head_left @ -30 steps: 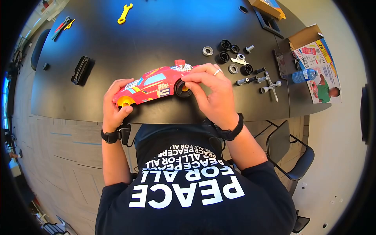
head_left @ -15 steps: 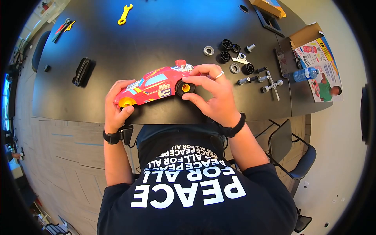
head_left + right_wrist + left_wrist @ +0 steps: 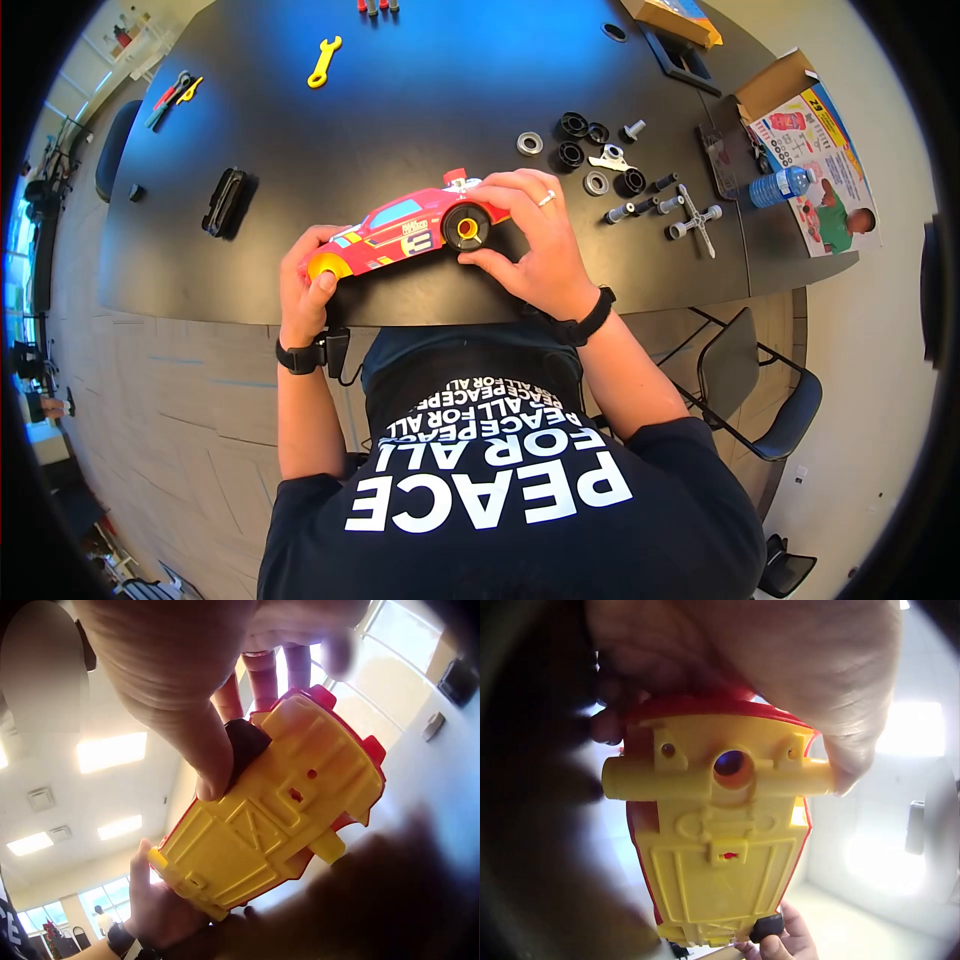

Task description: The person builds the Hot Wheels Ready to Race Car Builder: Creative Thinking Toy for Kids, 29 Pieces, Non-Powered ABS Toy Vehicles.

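Note:
A red toy car with a yellow underside is held up between both hands. The left hand grips its front end, thumb by the bare yellow axle end. At the other end, the right hand pinches a black wheel seated on the near side, thumb below and fingers over the car body. In the right wrist view that wheel lies under the thumb, and the opposite axle end is bare yellow.
Right of the car lie black wheels, grey rings, a grey cross-shaped tool and grey bolts. Farther right are a bottle and a printed box. A yellow wrench and a black case lie left.
The right thumb and fingers have shifted around the wheel, uncovering its yellow hub. The car and both hands appear slightly farther right and lower at the front, while the head view has shifted.

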`<state>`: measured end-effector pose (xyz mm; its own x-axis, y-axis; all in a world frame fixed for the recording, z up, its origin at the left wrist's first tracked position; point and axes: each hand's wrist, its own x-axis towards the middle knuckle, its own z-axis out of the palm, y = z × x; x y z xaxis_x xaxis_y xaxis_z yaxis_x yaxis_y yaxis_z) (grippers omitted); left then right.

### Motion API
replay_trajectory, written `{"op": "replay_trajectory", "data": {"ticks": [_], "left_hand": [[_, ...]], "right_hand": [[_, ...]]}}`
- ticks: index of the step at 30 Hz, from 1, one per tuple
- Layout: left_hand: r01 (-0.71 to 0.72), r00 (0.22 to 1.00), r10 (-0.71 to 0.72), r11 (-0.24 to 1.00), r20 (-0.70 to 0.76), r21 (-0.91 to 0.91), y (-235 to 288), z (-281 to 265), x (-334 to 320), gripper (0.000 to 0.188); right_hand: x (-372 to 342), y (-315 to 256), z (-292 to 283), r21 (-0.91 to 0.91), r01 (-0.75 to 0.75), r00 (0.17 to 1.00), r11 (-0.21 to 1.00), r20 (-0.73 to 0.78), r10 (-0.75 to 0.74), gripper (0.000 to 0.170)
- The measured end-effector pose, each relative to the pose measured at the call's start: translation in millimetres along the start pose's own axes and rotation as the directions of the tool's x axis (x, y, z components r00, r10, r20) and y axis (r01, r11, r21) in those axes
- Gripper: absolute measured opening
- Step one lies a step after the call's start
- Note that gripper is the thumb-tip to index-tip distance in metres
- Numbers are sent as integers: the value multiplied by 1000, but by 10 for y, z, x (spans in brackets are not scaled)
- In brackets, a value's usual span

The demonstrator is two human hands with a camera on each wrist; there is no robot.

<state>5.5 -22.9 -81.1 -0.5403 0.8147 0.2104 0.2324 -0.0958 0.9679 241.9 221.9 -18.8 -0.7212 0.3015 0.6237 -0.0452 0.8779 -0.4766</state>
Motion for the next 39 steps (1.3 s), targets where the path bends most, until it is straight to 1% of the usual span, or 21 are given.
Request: {"op": "replay_trajectory", "data": {"ticks": [2,4,5,7,8,10,14,16,17,19,20,22,28,31,32,33,34,35,36,38,39], "left_hand": [[6,1000,-6,1000,12,30,51,7,13,92],[-123,986,149,952,-71,281,160,57,52,92],[-131,986,154,951,-63,281,306,96,59,92],[-254,944,329,755,-15,604,671,180,65,91],[-264,942,335,757,-8,597,828,256,108,91],[-322,908,389,414,154,852,1104,477,192,87],[-368,913,337,442,229,818,1130,867,429,85],[-383,904,356,431,236,817,1067,950,494,83],[-350,926,308,477,220,806,1012,971,489,81],[-338,933,288,501,215,797,942,1004,476,70],[-339,933,290,505,214,794,943,1019,480,70],[-305,945,264,492,194,815,960,1042,467,63],[-303,941,288,487,176,819,921,1055,452,63],[-321,933,310,478,185,818,925,1039,446,63],[-300,937,307,476,163,827,925,1032,442,63],[-304,938,299,477,173,824,925,1035,435,63],[-311,938,292,479,185,821,920,1037,430,63],[-316,936,299,478,187,820,909,1036,429,64],[-305,939,298,479,175,823,903,1035,428,64],[-315,936,299,476,185,821,899,1032,430,65],[-312,936,300,476,182,822,899,1033,428,65]], "right_hand": [[-13,23,-14,90,-22,1000,996,2,22,68],[-24,40,-44,121,-40,999,992,5,40,69],[-30,49,-56,156,-62,998,986,19,60,70],[-46,78,-53,183,-78,997,980,27,74,70],[-53,90,-60,211,-92,995,973,43,85,71],[-48,83,-58,192,-80,997,978,30,76,72],[-1,37,-192,206,-70,996,976,64,58,72],[31,47,-477,84,-90,995,992,-42,94,59],[17,110,-650,-18,-136,982,990,-132,133,51],[-37,245,-1002,-160,-412,901,897,-221,374,37],[-162,481,-1151,-288,-407,906,867,-251,342,37],[-336,696,-1395,-454,-500,856,737,-133,499,34],[-535,1125,-1451,-490,-362,903,793,26,429,22],[-399,916,-1529,-345,-533,843,772,-134,522,15],[-336,815,-1550,-231,-595,804,770,-198,561,11],[-304,779,-1562,51,-606,772,794,-203,602,16],[-281,736,-1579,329,-573,738,750,-192,647,23],[-223,559,-1529,443,-506,765,740,-165,622,38],[-201,487,-1431,443,-504,771,742,-155,617,38],[-166,355,-1230,766,-349,828,540,-17,560,46],[-205,360,-1066,833,-304,842,462,8,540,46]]}}
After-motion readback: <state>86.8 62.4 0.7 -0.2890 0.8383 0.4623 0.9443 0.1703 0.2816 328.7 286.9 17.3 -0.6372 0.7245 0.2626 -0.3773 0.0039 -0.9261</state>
